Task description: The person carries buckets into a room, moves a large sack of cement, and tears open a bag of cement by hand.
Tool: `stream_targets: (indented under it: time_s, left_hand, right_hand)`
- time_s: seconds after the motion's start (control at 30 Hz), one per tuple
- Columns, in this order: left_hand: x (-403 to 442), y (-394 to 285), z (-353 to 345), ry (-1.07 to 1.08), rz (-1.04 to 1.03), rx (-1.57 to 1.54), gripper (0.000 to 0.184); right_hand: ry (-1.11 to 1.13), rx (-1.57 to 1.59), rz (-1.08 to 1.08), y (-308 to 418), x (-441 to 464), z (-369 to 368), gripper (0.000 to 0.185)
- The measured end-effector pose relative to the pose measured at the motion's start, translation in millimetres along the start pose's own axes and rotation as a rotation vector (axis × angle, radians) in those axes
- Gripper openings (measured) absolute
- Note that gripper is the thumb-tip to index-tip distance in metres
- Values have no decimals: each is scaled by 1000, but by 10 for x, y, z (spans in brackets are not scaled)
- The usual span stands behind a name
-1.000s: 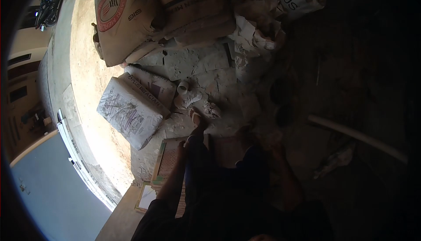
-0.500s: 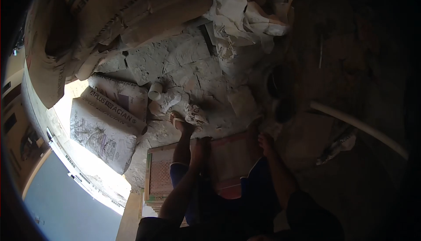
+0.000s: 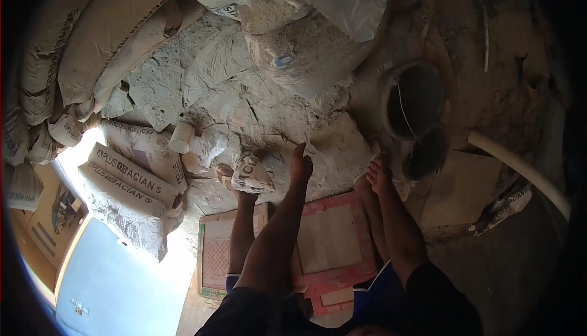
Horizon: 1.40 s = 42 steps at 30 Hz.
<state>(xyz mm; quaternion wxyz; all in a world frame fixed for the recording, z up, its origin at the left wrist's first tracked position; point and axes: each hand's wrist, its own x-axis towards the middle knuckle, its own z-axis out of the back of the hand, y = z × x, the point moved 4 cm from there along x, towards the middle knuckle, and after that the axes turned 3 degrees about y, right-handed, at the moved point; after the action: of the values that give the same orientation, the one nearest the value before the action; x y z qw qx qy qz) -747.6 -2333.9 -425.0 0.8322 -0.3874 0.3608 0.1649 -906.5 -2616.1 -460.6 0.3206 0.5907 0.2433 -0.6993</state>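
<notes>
My left hand (image 3: 299, 163) is held over the dusty floor, right of a crumpled printed bag (image 3: 252, 174). Its fingers are bunched together, and nothing shows in them. Beside my right knee, my right hand (image 3: 379, 174) has its fingers curled in, also with nothing visible in it. It is nearest to a dark bucket (image 3: 414, 100), without touching it. Below and between my forearms lies a red-framed panel (image 3: 330, 238). A green-edged panel with a textured face (image 3: 215, 253) lies to the left, partly behind my leg.
White printed bags (image 3: 125, 183) lie at the left, near a white cup-like piece (image 3: 181, 137). Stacked brown sacks (image 3: 116, 30) fill the upper left. A dusty sack with plastic (image 3: 306, 48) stands ahead. A pale pipe (image 3: 520, 174) slants across the right.
The view has shifted right and brightened, showing the bucket and panels more clearly. My left hand has moved forward and right, away from my left leg. My right hand has moved slightly forward.
</notes>
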Motion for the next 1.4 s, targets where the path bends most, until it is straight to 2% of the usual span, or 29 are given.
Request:
stream_targets:
  time_s: [0.07, 0.13, 0.17, 0.23, 0.27, 0.37, 0.4, 0.43, 0.5, 0.53, 0.6, 0.7, 0.73, 0.8, 0.83, 0.9, 0.97, 1.0, 1.13, 1.3, 1.4]
  left_hand:
    - [153, -79, 52, -30, 13, 16, 48]
    - [208, -123, -5, 36, 102, -10, 50]
    - [246, -47, -84, 0, 62, -20, 51]
    - [349, 209, -287, -27, 52, -86, 54]
    - [311, 15, -187, 22, 106, -33, 55]
    - [337, 118, -255, -74, 120, -176, 53]
    - [318, 82, -239, -108, 55, -172, 52]
    - [309, 42, -229, -139, -12, -168, 51]
    - [326, 49, -220, -155, -19, -154, 49]
    - [310, 59, -228, -149, -26, -142, 47]
    - [291, -11, -196, -177, -26, -120, 44]
    - [255, -156, -117, -212, -11, -90, 38]
    - [246, -190, -89, -213, -1, -81, 35]
    - [248, -175, -92, -213, 6, -86, 34]
    - [267, -156, -80, -204, 5, -82, 33]
    - [299, -65, -83, -175, 45, -65, 34]
    - [239, -9, -89, -137, 83, -49, 35]
    - [105, -19, -23, -227, 78, -117, 36]
    - [-235, -53, 389, -434, 49, -221, 38]
    - [-173, -300, 1347, -433, -22, -154, 36]
    - [7, -160, 1842, -434, -35, -103, 36]
  right_hand:
    - [64, 81, -3, 21, 161, -102, 38]
    - [-43, 92, -12, 55, 194, -120, 43]
    - [-21, 80, -18, 48, 237, -95, 43]
    - [90, 132, -28, -17, 365, -82, 55]
    - [105, 135, -39, -21, 402, -128, 59]
    - [129, 139, -24, -102, 488, -54, 66]
    - [124, 154, 14, -90, 506, -53, 68]
    - [138, 144, 11, -69, 537, -60, 68]
    - [23, 142, 8, -3, 551, -61, 56]
    - [30, 134, 3, -11, 550, -35, 56]
    - [167, 168, 18, 32, 571, -35, 42]
    - [197, 190, -30, 114, 514, -159, 36]
    - [201, 178, -31, 109, 515, -189, 36]
    - [74, 64, -7, 139, 526, -148, 53]
    - [78, 54, -4, 153, 549, -179, 53]
    - [59, 107, 19, 251, 339, -322, 42]
    - [121, 13, 80, 359, 495, -213, 44]
    - [185, -72, 139, 423, 455, -219, 46]
    - [81, -174, 266, 708, -356, -667, 53]
    - [214, -211, 206, 618, -991, -1393, 65]
    - [312, -215, 230, 498, -1002, -1896, 64]
